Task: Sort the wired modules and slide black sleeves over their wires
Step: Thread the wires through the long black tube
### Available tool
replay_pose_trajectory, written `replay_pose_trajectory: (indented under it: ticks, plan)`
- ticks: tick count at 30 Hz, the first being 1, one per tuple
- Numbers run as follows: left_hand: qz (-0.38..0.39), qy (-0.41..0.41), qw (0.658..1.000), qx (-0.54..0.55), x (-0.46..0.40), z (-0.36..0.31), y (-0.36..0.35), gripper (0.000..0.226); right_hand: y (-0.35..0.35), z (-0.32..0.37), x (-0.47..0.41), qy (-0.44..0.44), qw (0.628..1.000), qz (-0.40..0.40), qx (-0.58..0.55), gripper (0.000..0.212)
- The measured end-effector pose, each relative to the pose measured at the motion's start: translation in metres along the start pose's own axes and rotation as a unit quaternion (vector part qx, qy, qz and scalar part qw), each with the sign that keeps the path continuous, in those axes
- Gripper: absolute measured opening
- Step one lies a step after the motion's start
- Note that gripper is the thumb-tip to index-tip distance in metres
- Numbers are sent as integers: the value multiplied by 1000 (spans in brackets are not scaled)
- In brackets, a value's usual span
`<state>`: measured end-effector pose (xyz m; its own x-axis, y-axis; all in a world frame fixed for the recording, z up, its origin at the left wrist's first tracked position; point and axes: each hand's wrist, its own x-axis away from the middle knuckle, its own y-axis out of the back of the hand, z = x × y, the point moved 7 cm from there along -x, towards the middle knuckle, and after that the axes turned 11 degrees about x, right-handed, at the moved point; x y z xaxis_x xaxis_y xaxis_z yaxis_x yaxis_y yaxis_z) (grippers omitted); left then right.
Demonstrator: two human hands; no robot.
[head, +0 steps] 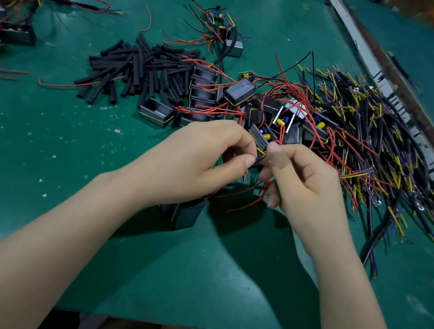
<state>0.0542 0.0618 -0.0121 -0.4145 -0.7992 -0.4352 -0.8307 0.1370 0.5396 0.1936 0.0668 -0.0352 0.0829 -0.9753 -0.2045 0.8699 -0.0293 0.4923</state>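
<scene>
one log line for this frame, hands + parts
left hand: pinching wires | right hand: pinching wires | module: between fingertips | sleeve pile: behind left hand, untouched

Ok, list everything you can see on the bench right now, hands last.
Black sleeves: loose pile, black, centre-left of the mat.
Wired modules: heap, black cases with red wires, centre.
Wire bundle: tangle, yellow, purple, black, right.
Finished group: several, sleeved, far left.
Lone module: one, grey, top centre.
Module: one, black, under left wrist.
Green mat: one.
Left hand: pinching a wire.
Right hand: pinching the same wires.
</scene>
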Motion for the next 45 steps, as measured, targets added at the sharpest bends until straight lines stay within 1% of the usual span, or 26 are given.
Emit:
replay_pose_trajectory:
  ticks: [2, 3, 4, 5, 6, 8, 10, 12, 14, 17, 21, 25, 29, 31, 33, 36, 39, 41, 43, 45]
  plan:
    - [5, -1, 1000, 5, 0, -2, -1, 11, 1, 1, 0, 5, 999, 2, -41, 22]
    - [4, 4, 1000, 18, 0, -2, 0, 9, 2, 5, 1, 25, 999, -3, -39, 20]
    - [2, 13, 999, 35, 0, -2, 1, 7, 5, 9, 2, 61, 998, -17, -10, 18]
    - [1, 25, 998, 53, 1, 0, 2, 5, 7, 15, 3, 111, 992, -38, 45, 15]
    - [1, 42, 997, 72, 1, 3, 2, 5, 9, 22, 6, 168, 977, -66, 115, 14]
    - [2, 84, 990, 115, 1, 10, 2, 10, 10, 32, 12, 263, 931, -117, 224, 15]
    - [6, 112, 979, 169, 1, 14, -1, 13, 11, 35, 17, 314, 902, -139, 263, 18]
    - [17, 126, 971, 201, 1, 15, -3, 14, 12, 36, 19, 340, 886, -151, 277, 19]
    - [19, 127, 970, 206, 1, 15, -4, 12, 12, 35, 19, 338, 885, -157, 278, 19]
    - [3, 107, 975, 194, 2, 13, -2, 8, 13, 35, 16, 315, 898, -169, 258, 17]
    - [7, 68, 988, 142, 2, 7, -1, 4, 10, 32, 14, 275, 917, -155, 243, 16]
    - [-24, 43, 994, 96, 1, 6, 7, 2, 10, 26, 10, 199, 961, -110, 157, 25]
    - [-27, 29, 998, 52, 0, 4, 7, 8, 8, 20, 8, 145, 981, -91, 90, 21]
    - [-23, 25, 999, 33, 1, 3, 5, 13, 8, 18, 6, 143, 980, -86, 107, 20]
    - [-16, 32, 999, 35, 1, 4, 3, 14, 8, 19, 5, 164, 974, -83, 132, 17]
    - [-7, 62, 995, 80, 1, 6, 2, 6, 7, 27, 7, 234, 951, -87, 181, 13]
    - [0, 114, 983, 141, 2, 13, 0, 11, 4, 33, 14, 307, 919, -86, 233, 12]
    - [5, 133, 975, 178, 1, 15, -2, 13, 6, 36, 16, 331, 905, -99, 249, 13]
    - [4, 141, 968, 206, 1, 16, -3, 14, 13, 36, 16, 333, 898, -132, 255, 13]
    - [-9, 142, 970, 196, 1, 19, -2, 14, 29, 31, 11, 300, 907, -170, 243, 16]
